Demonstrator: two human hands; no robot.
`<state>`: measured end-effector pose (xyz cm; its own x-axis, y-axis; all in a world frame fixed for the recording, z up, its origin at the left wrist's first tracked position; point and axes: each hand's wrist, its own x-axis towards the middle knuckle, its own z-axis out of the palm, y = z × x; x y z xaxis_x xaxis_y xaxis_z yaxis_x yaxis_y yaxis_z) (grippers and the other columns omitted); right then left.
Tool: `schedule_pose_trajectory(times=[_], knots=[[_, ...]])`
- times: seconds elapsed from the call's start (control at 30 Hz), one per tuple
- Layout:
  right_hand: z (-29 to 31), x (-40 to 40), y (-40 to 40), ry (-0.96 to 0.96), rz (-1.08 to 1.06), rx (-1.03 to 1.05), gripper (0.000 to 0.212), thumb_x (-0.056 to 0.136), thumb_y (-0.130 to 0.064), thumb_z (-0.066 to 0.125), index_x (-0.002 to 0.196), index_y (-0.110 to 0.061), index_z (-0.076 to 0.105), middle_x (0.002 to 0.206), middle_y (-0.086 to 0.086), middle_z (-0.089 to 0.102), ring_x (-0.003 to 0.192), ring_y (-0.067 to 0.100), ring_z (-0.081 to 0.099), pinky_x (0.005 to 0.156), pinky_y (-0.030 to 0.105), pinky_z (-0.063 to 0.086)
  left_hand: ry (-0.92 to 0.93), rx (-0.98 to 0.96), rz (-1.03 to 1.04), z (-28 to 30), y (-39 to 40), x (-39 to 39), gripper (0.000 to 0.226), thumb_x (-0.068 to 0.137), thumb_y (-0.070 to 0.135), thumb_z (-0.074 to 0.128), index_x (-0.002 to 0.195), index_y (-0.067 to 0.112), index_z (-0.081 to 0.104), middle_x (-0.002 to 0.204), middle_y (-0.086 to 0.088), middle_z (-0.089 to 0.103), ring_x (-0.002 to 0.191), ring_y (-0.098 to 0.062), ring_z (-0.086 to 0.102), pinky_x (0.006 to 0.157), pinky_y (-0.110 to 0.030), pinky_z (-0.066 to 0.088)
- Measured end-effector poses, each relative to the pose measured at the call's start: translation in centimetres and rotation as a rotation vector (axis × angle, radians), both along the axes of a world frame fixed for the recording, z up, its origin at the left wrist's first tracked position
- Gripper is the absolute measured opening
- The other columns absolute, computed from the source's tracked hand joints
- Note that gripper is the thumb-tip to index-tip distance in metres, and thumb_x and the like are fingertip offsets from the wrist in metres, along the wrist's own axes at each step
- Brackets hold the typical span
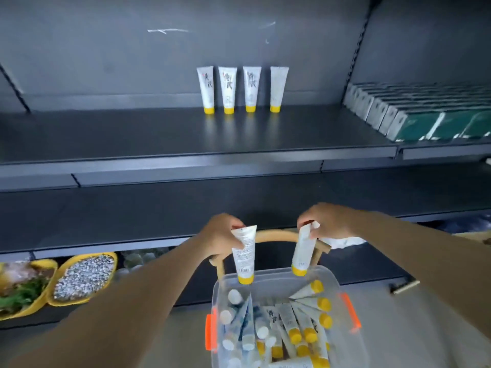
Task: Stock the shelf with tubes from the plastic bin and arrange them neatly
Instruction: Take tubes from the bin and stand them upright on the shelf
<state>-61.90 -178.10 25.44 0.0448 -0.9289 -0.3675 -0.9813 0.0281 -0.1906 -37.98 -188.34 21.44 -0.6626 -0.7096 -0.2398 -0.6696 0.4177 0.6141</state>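
Above the plastic bin (279, 277), two tubes are held upright, caps down.

One tube (244, 254) is gripped by the left hand (220, 235), another (303, 251) by the right hand (328, 221). Four tubes (240, 88) stand on the shelf (132, 136), up and beyond the bin. Label characters cannot be read clearly.

Rows of grey and dark green boxes (414, 112) lie packed side by side on the right-hand shelf section. Low on the left, two yellow trays sit just beside each other: the outer tray (39, 264) holds leafy greens and something pale, and the inner tray (87, 258) is heaped with small speckled grey bits. A curved wooden handle (276, 236) arches in the lower middle, white crumpled plastic (345, 241) shows just right of it, and white scratches (167, 30) mark the grey back panel.
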Motion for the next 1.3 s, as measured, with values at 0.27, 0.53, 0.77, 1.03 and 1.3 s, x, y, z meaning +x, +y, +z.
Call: schedule_pose_trajectory(times=[0.27,0.53,0.77,1.03,1.3], knots=[[13.3,-0.1,-5.2,-0.098,-0.112,-0.336,0.008,0.083,-0.012,0.064,0.084,-0.020,0.063,0.085,-0.007,0.059,0.084,0.015,0.054,0.066,0.025,0.040,0.123,-0.167,0.111,14.4,-5.9,2.1,0.013,0.071,0.006,0.072,0.083,0.011,0.070,0.069,0.004,0.059,0.066,-0.014,0.054,0.053,-0.018,0.038],[18.9,-3.7,-15.6,-0.119,-0.218,-0.513,0.004,0.085,-0.009,0.065,0.085,-0.007,0.061,0.090,0.007,0.063,0.074,0.014,0.051,0.054,0.016,0.034,0.224,-0.260,0.347,21.2,-16.9,0.9,0.022,0.074,0.004,0.074,0.096,0.007,0.070,0.089,-0.004,0.061,0.079,-0.019,0.056,0.060,-0.023,0.042],[18.4,-8.1,-25.9,-0.081,-0.245,-0.565,0.019,0.083,-0.012,0.067,0.102,-0.009,0.066,0.102,0.003,0.064,0.092,0.021,0.058,0.073,0.030,0.045,0.209,-0.329,0.517,21.9,-27.9,-2.2,0.029,0.074,0.002,0.074,0.103,0.004,0.068,0.107,-0.011,0.064,0.095,-0.026,0.061,0.080,-0.029,0.049],[17.1,-12.0,-33.5,-0.016,-0.300,-0.537,0.028,0.085,-0.012,0.065,0.113,-0.011,0.063,0.114,0.004,0.057,0.091,0.017,0.050,0.067,0.023,0.038,0.227,-0.335,0.634,20.2,-37.5,-5.4,0.040,0.073,0.004,0.075,0.111,0.008,0.065,0.116,-0.008,0.062,0.103,-0.025,0.060,0.077,-0.025,0.044],[15.9,-14.4,-37.3,0.021,-0.322,-0.481,0.032,0.084,-0.012,0.066,0.116,-0.010,0.062,0.118,0.007,0.059,0.092,0.018,0.051,0.073,0.026,0.039,0.213,-0.334,0.672,18.5,-42.2,-7.4,0.042,0.071,0.003,0.077,0.111,0.009,0.066,0.115,-0.010,0.063,0.105,-0.028,0.060,0.084,-0.030,0.047]])
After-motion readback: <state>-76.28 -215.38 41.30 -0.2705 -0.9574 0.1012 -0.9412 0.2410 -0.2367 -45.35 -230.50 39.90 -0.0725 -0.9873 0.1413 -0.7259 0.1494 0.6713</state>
